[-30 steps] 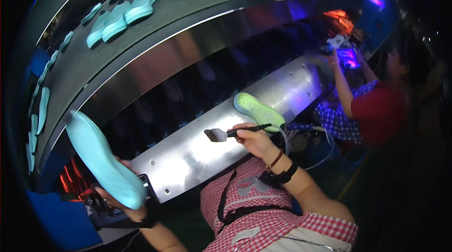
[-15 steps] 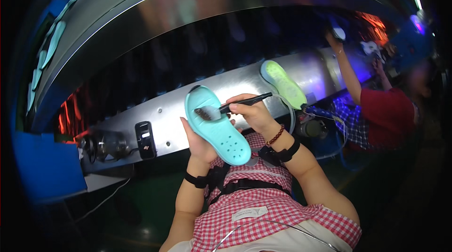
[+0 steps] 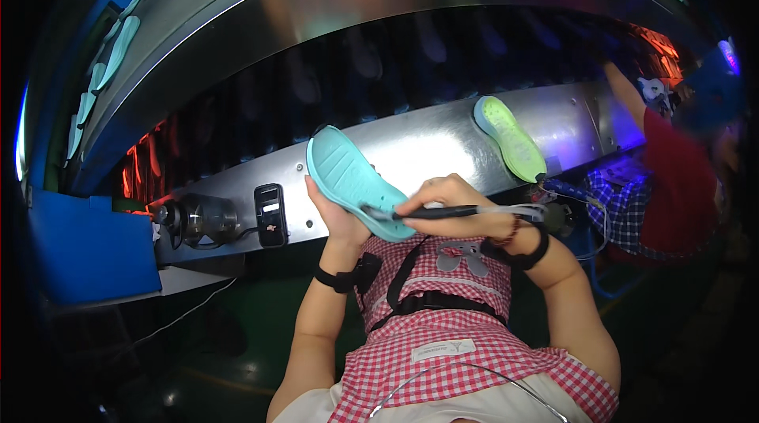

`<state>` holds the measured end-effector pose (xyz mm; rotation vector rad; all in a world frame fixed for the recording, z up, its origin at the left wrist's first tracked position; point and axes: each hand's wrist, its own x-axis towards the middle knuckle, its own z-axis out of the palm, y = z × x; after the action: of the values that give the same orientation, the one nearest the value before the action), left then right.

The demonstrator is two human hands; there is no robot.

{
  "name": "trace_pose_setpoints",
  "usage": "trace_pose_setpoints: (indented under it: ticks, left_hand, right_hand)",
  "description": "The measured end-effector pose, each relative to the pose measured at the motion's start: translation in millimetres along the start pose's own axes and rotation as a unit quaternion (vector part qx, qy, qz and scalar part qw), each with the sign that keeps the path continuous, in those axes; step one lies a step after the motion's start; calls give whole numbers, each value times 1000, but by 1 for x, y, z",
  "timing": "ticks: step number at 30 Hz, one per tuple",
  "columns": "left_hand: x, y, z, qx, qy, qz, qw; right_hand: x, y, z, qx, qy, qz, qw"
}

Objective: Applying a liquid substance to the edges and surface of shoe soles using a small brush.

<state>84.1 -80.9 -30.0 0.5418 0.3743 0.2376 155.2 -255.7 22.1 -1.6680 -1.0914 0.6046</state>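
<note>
A turquoise shoe sole [image 3: 348, 171] rests tilted in my left hand [image 3: 338, 213], whose fingers wrap its left edge and underside. Its far half shows crosswise grooves, and its near end has small holes. My right hand [image 3: 458, 213] is closed round a black-handled brush [image 3: 449, 212] with a pale tube running from its back end. The brush head lies against the near part of the sole; its bristles are blurred and partly behind my fingers.
A yellow-green sole [image 3: 512, 138] lies on the metal ledge [image 3: 419, 138]. To the left are a phone [image 3: 270, 215] and a clear jar [image 3: 207, 221]. Beyond runs a dark conveyor with soles; more turquoise soles [image 3: 118, 51] stand on an upper belt. A co-worker in red [image 3: 672, 178] sits at right.
The brush has moved from the sole's far half toward me, onto its near, holed end. My right hand has turned and lowered. The whole view has shifted slightly.
</note>
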Motion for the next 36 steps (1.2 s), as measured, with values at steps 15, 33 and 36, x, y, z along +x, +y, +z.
trace_pose_setpoints:
  ticks: [15, 33, 36]
  left_hand:
    - [-17, 6, 33, -127, -112, -74, 983]
    - [-8, 34, 37, -5, -46, 275, 960]
    - [-18, 38, 41, -16, -66, 274, 959]
  right_hand:
    - [15, -28, -17, 288, 129, 20, 949]
    - [-1, -21, -8, 113, 60, -65, 990]
    - [-7, -27, -11, 75, 18, -162, 984]
